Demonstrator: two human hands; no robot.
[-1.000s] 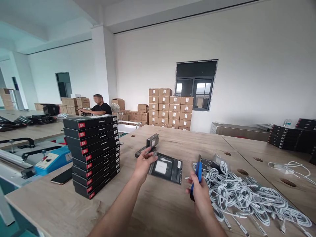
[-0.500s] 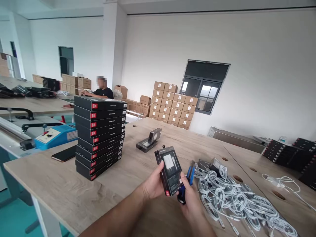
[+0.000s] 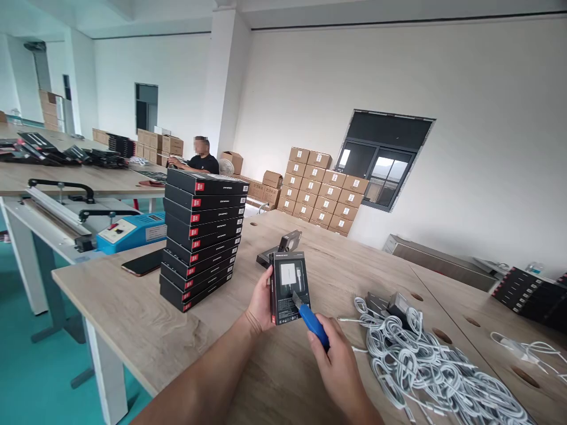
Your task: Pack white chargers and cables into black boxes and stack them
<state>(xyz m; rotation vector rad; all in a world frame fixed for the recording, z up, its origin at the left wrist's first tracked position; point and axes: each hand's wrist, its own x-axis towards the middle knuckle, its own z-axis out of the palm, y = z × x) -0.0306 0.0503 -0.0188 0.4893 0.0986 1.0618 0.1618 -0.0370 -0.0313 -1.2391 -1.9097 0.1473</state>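
In the head view my left hand [image 3: 260, 301] grips a small black charger box [image 3: 289, 310] by its left side. The box stands upright with its printed face, showing a white charger and cable, turned to me. My right hand [image 3: 332, 348] is closed around a blue-handled utility knife [image 3: 313, 324]. Its metal tip points up and left in front of the lower part of the box; whether it touches the box I cannot tell. Behind the box, partly hidden by it, another small open box [image 3: 290, 241] lies on the table [image 3: 212, 360].
Left of my hands rises a tall stack of black boxes [image 3: 201, 242], with a dark phone [image 3: 142, 262] beside it. Coiled white cables [image 3: 425, 360] cover the right side. A blue sealing machine [image 3: 130, 233] stands left. A co-worker [image 3: 204, 159] sits behind, near stacked cartons [image 3: 310, 189].
My right hand has come away from the box and brought the knife round to its front. The box is now more upright, held by my left hand alone. The view has turned left.
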